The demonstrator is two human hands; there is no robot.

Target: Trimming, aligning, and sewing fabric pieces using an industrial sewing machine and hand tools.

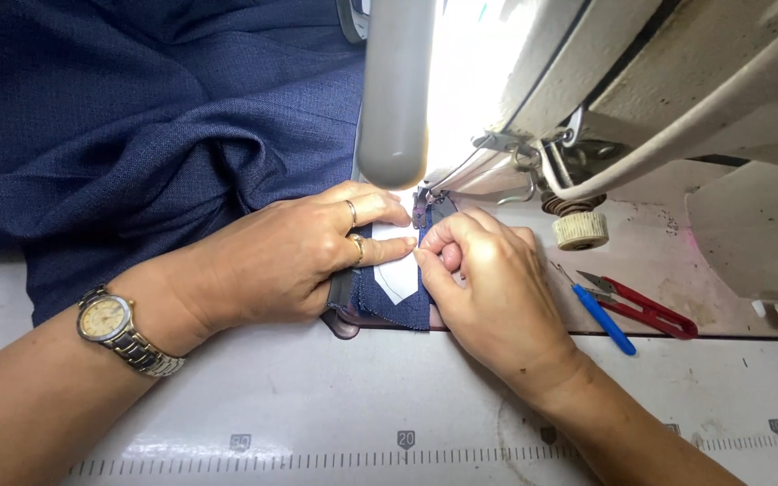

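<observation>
The left hand (294,261), with rings on two fingers and a gold-and-silver metal wristwatch (119,328) on its wrist, lay flat with fingers stretched out, pressing down on a small folded piece of dark blue woven cloth (398,301); it gripped nothing. A white pointed paper pattern piece (396,270) lay on that cloth between both hands. The right hand (488,283) was curled, its thumb and forefinger pinching the cloth's edge just below the metal presser foot (422,205) of the cream-coloured sewing machine (641,81). The cloth piece sat on the pale grey bench (317,396) in front of the needle, well back from the near edge. A large heap of dark blue fabric (137,117) covered the bench's far left corner. Red-handled thread snips (646,306) and a blue pen-like tool (605,319) lay just right of the right hand.
</observation>
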